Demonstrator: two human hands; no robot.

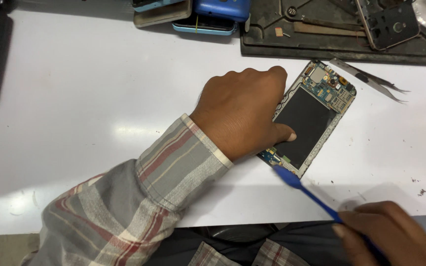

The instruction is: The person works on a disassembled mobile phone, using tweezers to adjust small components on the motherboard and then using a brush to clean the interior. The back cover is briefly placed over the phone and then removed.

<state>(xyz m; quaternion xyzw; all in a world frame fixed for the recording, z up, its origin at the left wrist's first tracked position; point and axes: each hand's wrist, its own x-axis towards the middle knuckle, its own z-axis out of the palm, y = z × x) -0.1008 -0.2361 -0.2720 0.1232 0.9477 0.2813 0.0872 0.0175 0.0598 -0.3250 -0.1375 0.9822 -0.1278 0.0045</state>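
Two hands busy: left hand [242, 111] flat, pinning opened phone [307, 118]; right hand [395, 234] clamped on blue pry tool [307, 191]. Phone light, fragile; hold by frame edges.

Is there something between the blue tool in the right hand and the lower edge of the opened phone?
Nothing visible. The blue pry tool tip already reaches the opened phone at its lower edge; the left hand lies beside, not in the path.

The left hand [242, 111] hides the near-left side of the opened black phone with bare circuit boards [311, 118]; the thin blue plastic pry tool [306, 189] is motion-blurred.
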